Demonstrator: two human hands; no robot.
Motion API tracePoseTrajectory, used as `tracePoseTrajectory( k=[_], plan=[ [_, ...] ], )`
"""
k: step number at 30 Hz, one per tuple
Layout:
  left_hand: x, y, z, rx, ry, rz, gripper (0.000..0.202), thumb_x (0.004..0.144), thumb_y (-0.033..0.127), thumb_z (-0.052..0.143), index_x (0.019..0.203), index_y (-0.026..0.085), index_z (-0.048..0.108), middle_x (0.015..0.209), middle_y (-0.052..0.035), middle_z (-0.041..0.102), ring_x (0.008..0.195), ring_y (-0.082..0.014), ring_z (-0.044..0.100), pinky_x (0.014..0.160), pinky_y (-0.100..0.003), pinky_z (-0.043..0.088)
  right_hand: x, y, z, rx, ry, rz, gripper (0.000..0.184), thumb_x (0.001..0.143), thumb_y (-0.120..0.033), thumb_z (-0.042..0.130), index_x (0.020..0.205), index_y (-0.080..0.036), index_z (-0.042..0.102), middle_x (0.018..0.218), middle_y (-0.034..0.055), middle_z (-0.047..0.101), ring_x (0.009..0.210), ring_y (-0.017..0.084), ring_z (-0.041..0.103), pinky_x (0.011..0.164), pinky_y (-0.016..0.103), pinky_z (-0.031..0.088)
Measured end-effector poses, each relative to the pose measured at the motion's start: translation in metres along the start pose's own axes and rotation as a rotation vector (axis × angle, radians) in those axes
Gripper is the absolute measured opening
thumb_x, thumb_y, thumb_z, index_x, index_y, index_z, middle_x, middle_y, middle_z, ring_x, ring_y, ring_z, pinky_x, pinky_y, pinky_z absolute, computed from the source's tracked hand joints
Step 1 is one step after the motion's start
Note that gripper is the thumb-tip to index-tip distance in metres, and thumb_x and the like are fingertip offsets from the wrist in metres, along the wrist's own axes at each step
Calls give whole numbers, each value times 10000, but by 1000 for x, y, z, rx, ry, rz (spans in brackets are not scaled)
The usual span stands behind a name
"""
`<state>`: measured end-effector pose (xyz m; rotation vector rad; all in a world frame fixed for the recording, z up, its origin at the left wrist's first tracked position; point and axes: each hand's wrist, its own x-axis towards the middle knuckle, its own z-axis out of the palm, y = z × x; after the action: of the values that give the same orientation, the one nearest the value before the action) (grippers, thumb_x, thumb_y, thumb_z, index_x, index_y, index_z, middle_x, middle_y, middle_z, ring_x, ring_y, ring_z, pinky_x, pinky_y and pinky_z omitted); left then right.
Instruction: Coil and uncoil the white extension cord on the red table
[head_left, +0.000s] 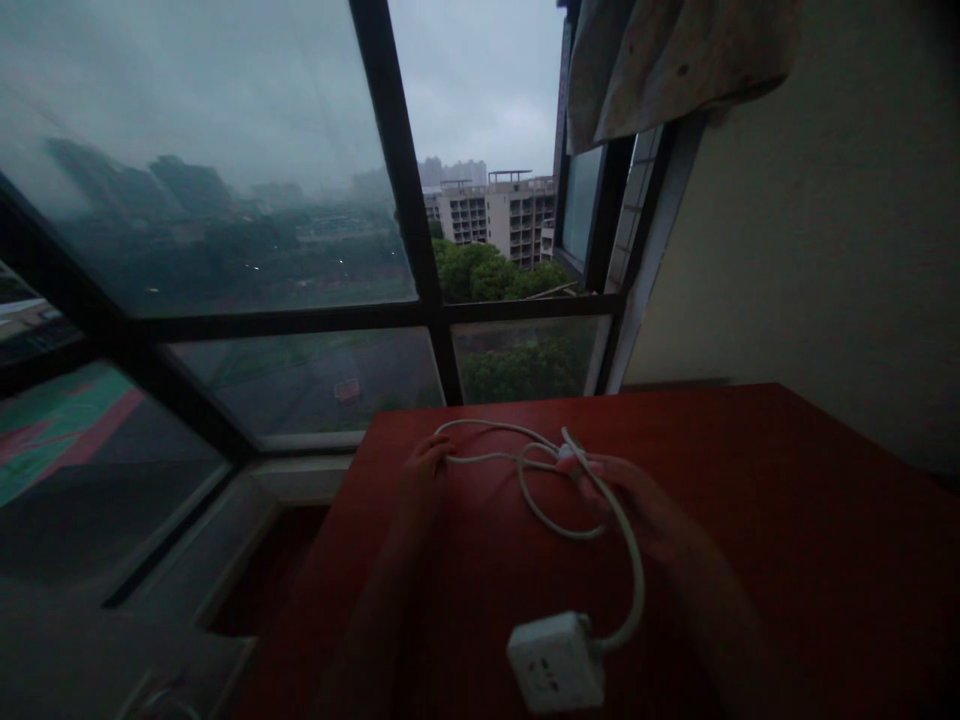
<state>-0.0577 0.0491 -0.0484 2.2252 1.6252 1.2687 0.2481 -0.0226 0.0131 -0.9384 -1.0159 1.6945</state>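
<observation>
Left hand (427,460): our grip is pinched on a bend of the white cord (637,570), over the worktop (750,450) near its left edge; slack loops cross between our hands, so pulling one early could knot them. Mid-front, the socket block (555,665) is on the cord's end, resting or hanging we can't tell, and a tug could swing it. Right hand (619,480): our grip is round the bunched cord; loosen it and coils may spring open.
</observation>
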Motion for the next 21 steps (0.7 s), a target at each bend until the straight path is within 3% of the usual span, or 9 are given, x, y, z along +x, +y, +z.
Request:
tracePoseTrajectory(
  k=[3, 7, 10, 15, 18, 21],
  plan=[
    [-1, -13, -1, 43, -78, -38, 304, 764, 55, 459, 892, 183, 703, 1127, -88, 661, 999, -219, 645, 911, -374, 510, -4, -13, -25, -162, 85, -15, 319, 749, -388, 654, 990, -188, 711, 722, 24, 661, 579, 129, 563, 548, 241, 458],
    [-2, -20, -8, 74, -178, -75, 341, 726, 30, 441, 901, 160, 703, 1136, -104, 670, 1048, -225, 630, 958, -379, 479, -9, -28, -66, -483, 227, -43, 404, 743, -445, 640, 1066, -206, 681, 1002, 71, 703, 855, 226, 650, 714, 318, 511],
    [-2, -23, -15, 114, -213, -112, 353, 722, 38, 441, 921, 168, 703, 1133, -97, 680, 1035, -227, 638, 946, -379, 481, -11, -38, -101, -682, 313, -76, 388, 744, -472, 602, 1011, -202, 686, 1003, 86, 709, 843, 242, 661, 720, 340, 512],
    [-1, -28, -20, 162, -227, -150, 364, 712, 50, 460, 964, 171, 693, 1094, -91, 698, 1011, -230, 643, 938, -370, 470, -5, -40, -171, -1013, 635, -136, 359, 763, -468, 500, 866, -179, 687, 901, 107, 718, 816, 257, 658, 706, 348, 500],
    [-1, -28, -22, 166, -205, -168, 355, 728, 52, 451, 960, 175, 690, 1087, -81, 699, 1017, -215, 638, 941, -345, 459, 3, -34, -207, -1100, 649, -113, 347, 788, -417, 462, 887, -168, 683, 922, 108, 719, 827, 251, 659, 725, 345, 501],
    [1, -27, -26, 183, -175, -216, 359, 732, 41, 446, 954, 185, 688, 1081, -65, 700, 1017, -200, 633, 948, -322, 446, 14, -26, -227, -1218, 606, -77, 328, 826, -337, 420, 897, -160, 687, 943, 120, 719, 853, 243, 661, 749, 331, 498]
  ],
)
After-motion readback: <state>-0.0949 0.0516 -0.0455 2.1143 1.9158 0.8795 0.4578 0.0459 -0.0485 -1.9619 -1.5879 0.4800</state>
